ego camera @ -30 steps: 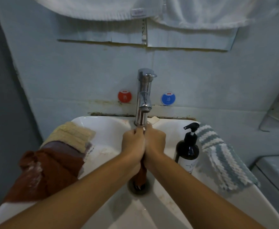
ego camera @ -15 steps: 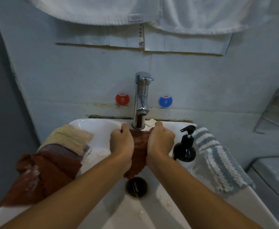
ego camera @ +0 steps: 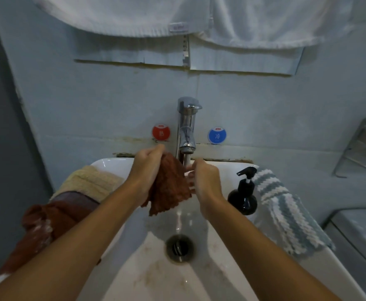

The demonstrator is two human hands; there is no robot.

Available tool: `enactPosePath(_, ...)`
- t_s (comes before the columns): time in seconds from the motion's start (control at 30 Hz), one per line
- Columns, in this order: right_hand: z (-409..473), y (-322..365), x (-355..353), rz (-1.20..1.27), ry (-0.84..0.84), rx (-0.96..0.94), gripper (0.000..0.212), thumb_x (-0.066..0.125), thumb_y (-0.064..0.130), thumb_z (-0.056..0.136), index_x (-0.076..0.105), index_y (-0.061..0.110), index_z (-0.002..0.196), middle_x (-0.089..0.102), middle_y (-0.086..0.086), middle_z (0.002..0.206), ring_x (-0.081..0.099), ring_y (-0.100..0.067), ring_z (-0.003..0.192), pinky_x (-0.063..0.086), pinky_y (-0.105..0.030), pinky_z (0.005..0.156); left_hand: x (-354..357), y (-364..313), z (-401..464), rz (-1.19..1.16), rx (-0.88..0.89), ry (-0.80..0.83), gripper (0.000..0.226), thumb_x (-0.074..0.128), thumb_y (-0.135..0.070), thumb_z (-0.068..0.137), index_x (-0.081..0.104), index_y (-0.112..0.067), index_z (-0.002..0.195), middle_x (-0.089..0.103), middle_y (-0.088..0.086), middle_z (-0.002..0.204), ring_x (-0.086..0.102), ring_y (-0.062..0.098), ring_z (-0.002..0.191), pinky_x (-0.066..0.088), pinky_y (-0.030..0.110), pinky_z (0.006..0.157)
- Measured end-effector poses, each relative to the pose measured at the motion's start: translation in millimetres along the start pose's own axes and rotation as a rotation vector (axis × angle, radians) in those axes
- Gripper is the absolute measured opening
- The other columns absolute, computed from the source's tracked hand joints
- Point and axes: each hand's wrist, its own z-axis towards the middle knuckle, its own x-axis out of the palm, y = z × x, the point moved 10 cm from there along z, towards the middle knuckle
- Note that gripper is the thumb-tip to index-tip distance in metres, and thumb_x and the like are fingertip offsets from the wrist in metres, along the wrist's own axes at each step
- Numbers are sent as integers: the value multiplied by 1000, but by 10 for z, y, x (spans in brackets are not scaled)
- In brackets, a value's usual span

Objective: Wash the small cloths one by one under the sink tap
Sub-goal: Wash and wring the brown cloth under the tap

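Note:
A small rust-brown cloth (ego camera: pixel 168 187) hangs over the white sink (ego camera: pixel 203 276), just left of the chrome tap (ego camera: pixel 186 127). My left hand (ego camera: pixel 147 168) grips its upper left corner. My right hand (ego camera: pixel 207 183) is under the spout with loosely curled fingers beside the cloth's right edge; whether they touch it I cannot tell. Water runs down toward the drain (ego camera: pixel 179 247). More small cloths lie on the sink's left rim: a cream one (ego camera: pixel 88 183), a mauve one (ego camera: pixel 73 196) and a soapy brown one (ego camera: pixel 41 227). A blue-and-white striped cloth (ego camera: pixel 286 213) drapes over the right rim.
A black pump bottle (ego camera: pixel 243 196) stands on the rim right of my right hand. White towels (ego camera: pixel 134 16) hang above. A red sticker (ego camera: pixel 160 132) and a blue sticker (ego camera: pixel 217 135) flank the tap. A metal shelf (ego camera: pixel 364 146) and a toilet tank (ego camera: pixel 362 235) are at the right.
Both hands gripped the bunched cloth together, then spread it under the tap. Now my left hand has lifted it to the left and my right hand has drawn off its edge.

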Motion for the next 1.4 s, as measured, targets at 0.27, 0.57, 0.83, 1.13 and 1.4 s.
enactPosePath(0.27, -49, -248, 345, 90, 422, 290, 53, 35, 55, 98, 61, 14, 119, 67, -13, 114, 62, -29, 107, 51, -38, 80, 143, -58, -86, -73, 21, 163, 26, 53, -21, 91, 59, -14, 67, 56, 4, 65, 55, 17, 66, 43, 31, 65)
enactPosePath(0.57, 81, -56, 97, 8, 142, 72, 39, 40, 46, 104, 60, 13, 101, 65, -6, 95, 63, -22, 89, 54, -36, 76, 12, -124, 121, 402, 297, 6, 41, 53, -29, 97, 63, 8, 83, 55, 15, 70, 51, 22, 66, 43, 35, 67)
enactPosePath(0.83, 168, -22, -276, 126, -190, -44, 40, 37, 42, 106, 56, 15, 83, 57, -1, 76, 62, -17, 77, 58, -39, 81, 88, 203, 189, 666, 52, 169, 66, 38, -65, 94, 69, -8, 89, 66, 8, 82, 62, 21, 78, 44, 34, 77)
enactPosePath(1.13, 142, -92, -472, 135, -353, -15, 43, 33, 39, 106, 60, 6, 101, 57, -3, 79, 62, -22, 85, 57, -40, 84, 1, 334, 48, 535, -246, 471, 28, 61, -33, 85, 70, -11, 99, 74, 14, 90, 68, 28, 86, 53, 35, 74)
enactPosePath(1.4, 89, -130, -470, 264, -414, -21, 39, 36, 37, 106, 58, 10, 90, 57, -3, 80, 61, -19, 84, 56, -33, 74, -258, 137, 298, 66, 46, 35, 29, 81, -19, 77, 70, -8, 101, 73, 11, 99, 70, 22, 84, 58, 30, 69)
